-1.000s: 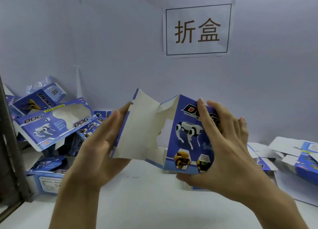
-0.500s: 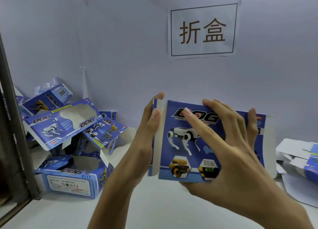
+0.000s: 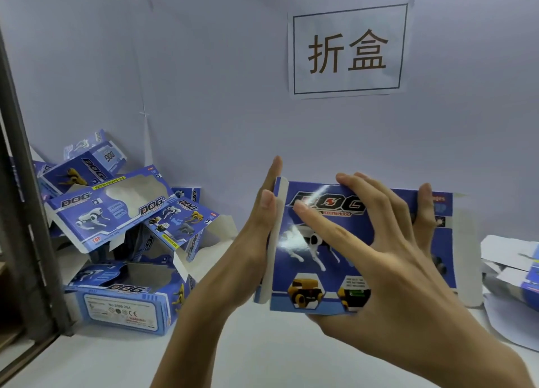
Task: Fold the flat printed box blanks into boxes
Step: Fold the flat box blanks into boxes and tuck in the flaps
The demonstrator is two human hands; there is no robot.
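Box blank [image 3: 344, 259]: held upright above the counter [image 3: 233, 355], printed face toward the camera.
Left hand [image 3: 256, 242]: flat, straight fingers pressing the side flap inward (likely to set the crease).
Right hand [image 3: 388, 256]: spread wide, thumb under, clamping the panel steady.
Folded boxes [image 3: 122, 242]: heaped at the counter's left edge.

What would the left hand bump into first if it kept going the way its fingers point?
The left hand points up and away, along the side of the box blank. Nothing shows beyond its fingertips but the wall, probably what it meets first, though depth is unclear.
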